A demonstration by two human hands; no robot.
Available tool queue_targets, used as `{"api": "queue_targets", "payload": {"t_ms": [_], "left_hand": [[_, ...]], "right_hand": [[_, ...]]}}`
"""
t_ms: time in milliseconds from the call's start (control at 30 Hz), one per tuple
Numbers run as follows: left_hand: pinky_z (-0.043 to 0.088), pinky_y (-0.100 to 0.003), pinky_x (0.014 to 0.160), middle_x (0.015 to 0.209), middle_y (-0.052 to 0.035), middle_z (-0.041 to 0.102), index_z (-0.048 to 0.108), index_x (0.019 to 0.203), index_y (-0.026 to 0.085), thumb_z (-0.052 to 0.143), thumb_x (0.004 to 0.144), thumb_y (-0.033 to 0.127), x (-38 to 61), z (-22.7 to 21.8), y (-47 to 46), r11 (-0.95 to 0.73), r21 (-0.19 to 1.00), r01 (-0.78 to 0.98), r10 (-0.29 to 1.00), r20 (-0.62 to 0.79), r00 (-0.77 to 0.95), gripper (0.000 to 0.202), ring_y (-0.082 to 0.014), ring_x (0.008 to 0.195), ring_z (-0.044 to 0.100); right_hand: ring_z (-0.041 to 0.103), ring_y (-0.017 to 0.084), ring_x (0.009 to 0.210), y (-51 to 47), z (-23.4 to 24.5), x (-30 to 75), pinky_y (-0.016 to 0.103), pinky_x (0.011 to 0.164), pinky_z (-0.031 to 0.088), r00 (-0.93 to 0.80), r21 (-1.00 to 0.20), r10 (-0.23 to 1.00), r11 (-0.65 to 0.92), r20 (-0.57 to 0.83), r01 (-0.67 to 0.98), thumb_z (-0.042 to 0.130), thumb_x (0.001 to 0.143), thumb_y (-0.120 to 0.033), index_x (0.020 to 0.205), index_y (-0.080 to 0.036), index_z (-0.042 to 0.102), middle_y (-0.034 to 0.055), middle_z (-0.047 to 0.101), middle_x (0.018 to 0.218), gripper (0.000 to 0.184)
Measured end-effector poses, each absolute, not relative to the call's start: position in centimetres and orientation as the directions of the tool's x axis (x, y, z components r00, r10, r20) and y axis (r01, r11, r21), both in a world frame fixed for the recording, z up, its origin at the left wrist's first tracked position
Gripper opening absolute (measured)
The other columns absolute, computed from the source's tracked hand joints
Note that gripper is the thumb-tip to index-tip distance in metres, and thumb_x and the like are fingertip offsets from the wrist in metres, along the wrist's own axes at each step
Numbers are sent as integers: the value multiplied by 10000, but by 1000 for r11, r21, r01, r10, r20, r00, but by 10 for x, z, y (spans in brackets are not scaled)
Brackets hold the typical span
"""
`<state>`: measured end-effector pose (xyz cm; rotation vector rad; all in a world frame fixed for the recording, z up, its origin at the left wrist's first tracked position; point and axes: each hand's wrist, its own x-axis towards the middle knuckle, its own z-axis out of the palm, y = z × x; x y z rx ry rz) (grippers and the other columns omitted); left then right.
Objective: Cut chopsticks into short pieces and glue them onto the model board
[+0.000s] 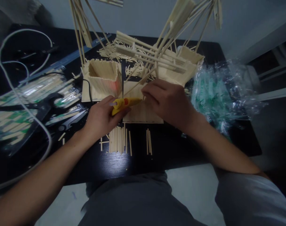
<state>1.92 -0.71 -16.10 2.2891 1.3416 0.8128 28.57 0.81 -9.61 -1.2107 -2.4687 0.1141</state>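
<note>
My left hand [100, 114] is wrapped round a yellow glue gun [122, 103], its nozzle pointing right and a pale glue stick showing at its back end. Fingers pinched, my right hand [172, 102] is beside the nozzle; whatever is in the pinch is too small to make out. Both hands are over a flat panel of thin wooden sticks [143, 116]. Behind my left hand stands a stick-built structure with an open-topped box [104, 80]. Loose short sticks [116, 139] lie in a row nearer me, with several more sticks [149, 142] to their right.
A taller wooden stick structure [157, 56] stands behind the panel. Cut stick pieces [135, 69] are heaped at the back. On the left are a white cable [18, 94], scissors [69, 122] and bagged sticks [39, 91]. Clear and green plastic packaging [211, 91] lies on the right.
</note>
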Motion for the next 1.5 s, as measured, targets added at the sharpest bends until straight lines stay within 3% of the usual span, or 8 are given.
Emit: {"api": "queue_targets", "payload": {"t_ms": [267,733,1033,1233,1500], "left_hand": [[562,-374,750,954,-57,737,742,1058,258,677,1097,455,17,-163,-6,-507,575,643,860,285,423,211,-264,902,773],[461,-345,670,831,-27,684,727,918,251,715,1057,514,20,-164,-2,-447,608,656,893,254,372,297,-226,758,696],[432,-311,624,753,-3,712,755,871,236,692,1045,530,22,-162,1,-387,701,599,915,212,343,347,-185,655,650],[472,-305,657,805,-5,749,805,953,231,701,1043,488,23,-161,1,-399,712,577,911,237,337,292,-190,692,686],[439,-303,617,756,0,717,792,922,228,703,1043,505,20,-164,1,-404,700,590,910,238,340,315,-180,644,650]], "right_hand": [[777,282,1088,6,-96,285,407,976,610,-529,-204,794,595,300,777,533,1108,-86,1180,-169,822,124,824,1129,309],[765,251,1017,-5,-79,292,359,870,601,-531,-122,822,560,204,820,499,1031,6,1254,-180,827,114,799,1171,439],[788,270,1070,-5,-60,280,376,877,620,-504,23,864,504,-12,863,461,1046,58,1233,-146,829,145,787,1292,461],[755,250,1043,-3,-68,287,349,856,567,-531,-36,839,538,118,842,480,1029,27,1254,-156,829,119,797,1187,454],[768,259,1054,-3,-68,290,354,868,566,-537,-50,833,547,132,836,515,1031,17,1285,-154,830,121,809,1189,439]]}}
